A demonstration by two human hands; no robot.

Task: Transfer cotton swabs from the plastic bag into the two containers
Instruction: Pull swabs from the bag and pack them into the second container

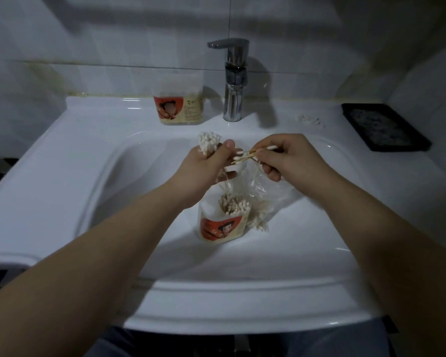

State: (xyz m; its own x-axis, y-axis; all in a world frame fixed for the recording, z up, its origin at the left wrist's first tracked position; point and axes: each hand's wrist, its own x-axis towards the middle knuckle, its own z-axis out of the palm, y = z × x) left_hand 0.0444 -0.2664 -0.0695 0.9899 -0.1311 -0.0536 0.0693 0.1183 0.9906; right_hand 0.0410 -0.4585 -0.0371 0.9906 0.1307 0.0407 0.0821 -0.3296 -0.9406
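My left hand (208, 168) is closed around an upright bundle of cotton swabs (208, 143), white tips up. My right hand (289, 157) pinches a few loose swabs (245, 156) that point left toward the bundle. Both hands hover over the basin. Below them stands a clear container (223, 222) with a red cartoon label, partly filled with upright swabs. Against its right side lies the crumpled clear plastic bag (265, 191) with more swabs inside. A second labelled container (178, 101) stands on the ledge left of the faucet; its contents are unclear.
The white sink (93, 161) fills the view, with a chrome faucet (233, 81) at the back centre. A black tray (384, 126) sits on the right ledge, a small pile of white bits (310, 120) beside it. Tiled walls stand behind.
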